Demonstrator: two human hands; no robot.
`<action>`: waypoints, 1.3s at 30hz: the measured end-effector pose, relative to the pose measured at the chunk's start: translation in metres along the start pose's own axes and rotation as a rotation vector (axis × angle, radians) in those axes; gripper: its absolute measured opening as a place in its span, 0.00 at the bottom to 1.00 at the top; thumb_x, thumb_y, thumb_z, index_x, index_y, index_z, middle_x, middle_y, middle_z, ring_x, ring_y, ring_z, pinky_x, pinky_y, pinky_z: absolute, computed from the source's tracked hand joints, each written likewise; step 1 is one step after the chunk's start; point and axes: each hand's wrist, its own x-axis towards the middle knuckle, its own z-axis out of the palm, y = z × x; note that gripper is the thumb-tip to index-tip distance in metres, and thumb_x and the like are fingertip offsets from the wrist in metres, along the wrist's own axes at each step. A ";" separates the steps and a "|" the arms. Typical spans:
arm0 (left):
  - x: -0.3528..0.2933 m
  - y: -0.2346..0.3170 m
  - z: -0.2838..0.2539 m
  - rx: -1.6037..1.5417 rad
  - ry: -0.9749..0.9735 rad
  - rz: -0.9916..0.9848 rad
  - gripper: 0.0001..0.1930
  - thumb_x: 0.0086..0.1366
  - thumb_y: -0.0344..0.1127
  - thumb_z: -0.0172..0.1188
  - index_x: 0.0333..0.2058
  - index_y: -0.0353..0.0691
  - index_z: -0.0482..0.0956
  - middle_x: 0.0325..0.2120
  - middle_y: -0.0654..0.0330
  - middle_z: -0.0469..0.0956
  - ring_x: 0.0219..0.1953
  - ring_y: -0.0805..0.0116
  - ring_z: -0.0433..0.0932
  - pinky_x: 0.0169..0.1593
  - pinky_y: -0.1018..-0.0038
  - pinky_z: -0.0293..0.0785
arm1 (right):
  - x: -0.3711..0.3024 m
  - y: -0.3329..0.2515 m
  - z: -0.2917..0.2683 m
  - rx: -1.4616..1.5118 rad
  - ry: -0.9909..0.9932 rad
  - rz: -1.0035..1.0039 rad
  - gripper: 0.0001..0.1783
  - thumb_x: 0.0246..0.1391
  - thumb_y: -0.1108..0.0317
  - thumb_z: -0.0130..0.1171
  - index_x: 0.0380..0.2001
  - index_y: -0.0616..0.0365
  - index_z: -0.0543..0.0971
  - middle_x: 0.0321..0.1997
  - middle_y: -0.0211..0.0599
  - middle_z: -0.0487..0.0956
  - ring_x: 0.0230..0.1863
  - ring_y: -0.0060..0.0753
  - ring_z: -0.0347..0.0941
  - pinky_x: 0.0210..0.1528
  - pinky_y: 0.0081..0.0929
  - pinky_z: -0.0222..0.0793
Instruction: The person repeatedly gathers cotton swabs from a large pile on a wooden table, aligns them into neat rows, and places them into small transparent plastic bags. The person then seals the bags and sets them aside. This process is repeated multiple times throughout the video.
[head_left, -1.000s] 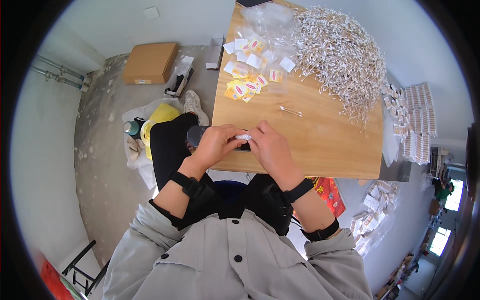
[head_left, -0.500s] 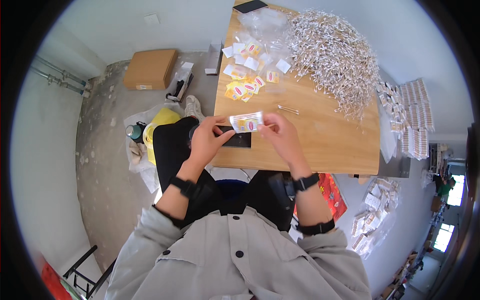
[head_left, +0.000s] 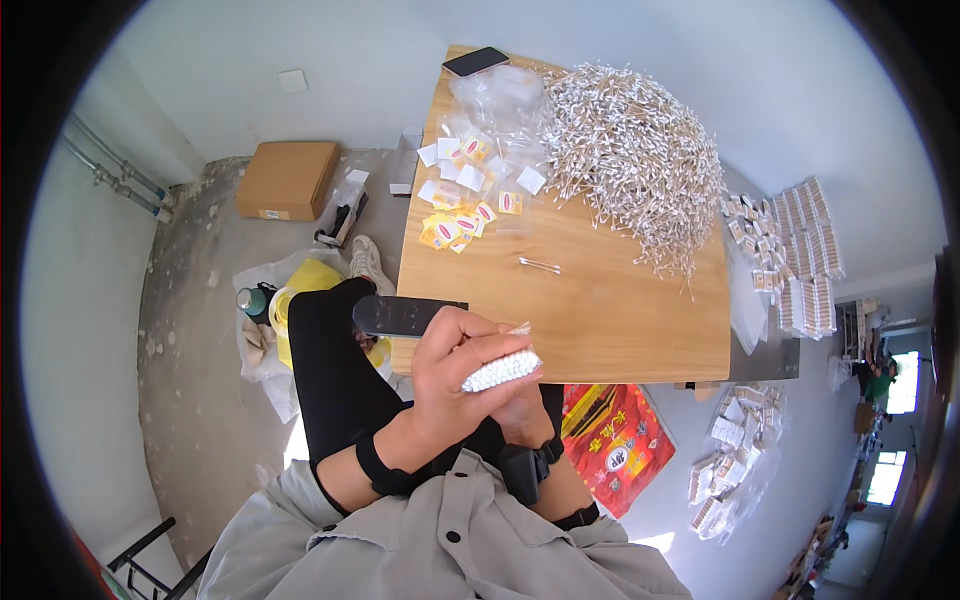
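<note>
My left hand [head_left: 440, 375] is wrapped round a pack of cotton swabs [head_left: 500, 371], held over my lap by the table's near edge. The pack's white cotton tips face up, and a bit of clear wrapping sticks out beyond my fingers. Pressed against the pack's lower right side is my right hand [head_left: 522, 412], closed on it too, its fingers mostly hidden. A black flat bar [head_left: 410, 316] juts over the table's left edge beside my left hand. Two loose swabs [head_left: 540, 265] lie on the wooden table [head_left: 620, 330] beyond my hands.
A large heap of cotton swabs [head_left: 630, 150] covers the table's far right. Left of it lie yellow and white cards [head_left: 455, 225], clear bags [head_left: 500, 100] and a phone [head_left: 476, 62]. Stacked swab packs [head_left: 805, 240] stand at the right. A cardboard box [head_left: 288, 180] sits on the floor.
Both hands have come down toward me from above the table, bringing the pack along. It has turned from its labelled face to its cotton tips. My left hand now wraps round it.
</note>
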 end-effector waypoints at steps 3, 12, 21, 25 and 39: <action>-0.002 -0.007 -0.003 0.025 -0.058 0.041 0.20 0.42 0.30 0.77 0.39 0.41 0.86 0.31 0.60 0.78 0.34 0.65 0.75 0.38 0.71 0.70 | -0.001 0.002 0.001 0.005 0.021 0.010 0.18 0.65 0.52 0.55 0.47 0.54 0.72 0.45 0.29 0.75 0.48 0.24 0.73 0.52 0.27 0.71; 0.003 -0.009 -0.007 0.082 -0.142 0.034 0.19 0.45 0.29 0.75 0.39 0.41 0.85 0.31 0.62 0.79 0.34 0.64 0.75 0.40 0.72 0.68 | -0.001 0.014 -0.014 0.120 0.168 0.102 0.21 0.60 0.53 0.61 0.48 0.55 0.71 0.46 0.31 0.76 0.47 0.25 0.74 0.52 0.27 0.73; 0.004 -0.005 -0.003 0.094 -0.137 0.057 0.17 0.46 0.31 0.73 0.39 0.44 0.86 0.32 0.63 0.79 0.36 0.62 0.75 0.43 0.67 0.64 | -0.001 0.006 -0.020 0.111 -0.019 0.064 0.20 0.58 0.59 0.64 0.49 0.55 0.71 0.47 0.33 0.76 0.48 0.30 0.75 0.52 0.33 0.75; 0.003 -0.005 -0.003 0.079 -0.149 0.054 0.17 0.47 0.31 0.73 0.39 0.44 0.86 0.33 0.63 0.79 0.36 0.63 0.76 0.44 0.66 0.64 | -0.003 0.005 -0.017 0.093 -0.011 0.052 0.21 0.57 0.61 0.64 0.49 0.55 0.70 0.48 0.34 0.75 0.49 0.31 0.75 0.52 0.35 0.76; 0.004 -0.013 -0.006 0.089 -0.268 -0.064 0.11 0.48 0.26 0.73 0.32 0.39 0.84 0.27 0.62 0.77 0.31 0.67 0.72 0.38 0.72 0.66 | -0.009 0.003 -0.037 -0.197 0.028 0.094 0.18 0.60 0.64 0.62 0.51 0.53 0.73 0.50 0.29 0.75 0.51 0.23 0.72 0.54 0.26 0.70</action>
